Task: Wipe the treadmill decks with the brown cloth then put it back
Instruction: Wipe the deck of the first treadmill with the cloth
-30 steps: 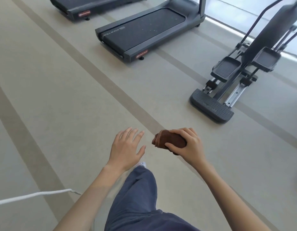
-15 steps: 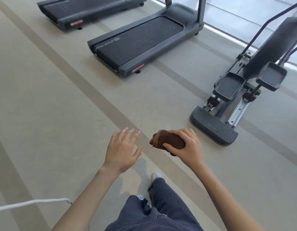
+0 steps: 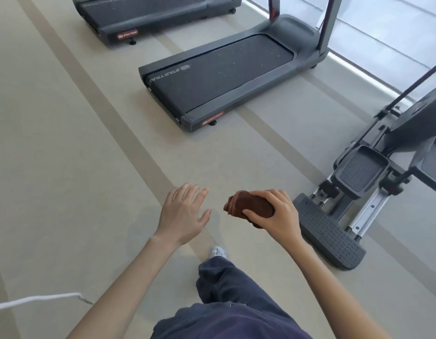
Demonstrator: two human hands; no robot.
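While apart from treadmill (image 3: 219, 77), brown cloth (image 3: 248, 206) in right hand (image 3: 278, 216).

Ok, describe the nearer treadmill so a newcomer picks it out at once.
Start at the elliptical trainer on the right. The dark treadmill next to it is the one. Unlike the farther treadmill, its whole belt and both uprights show.
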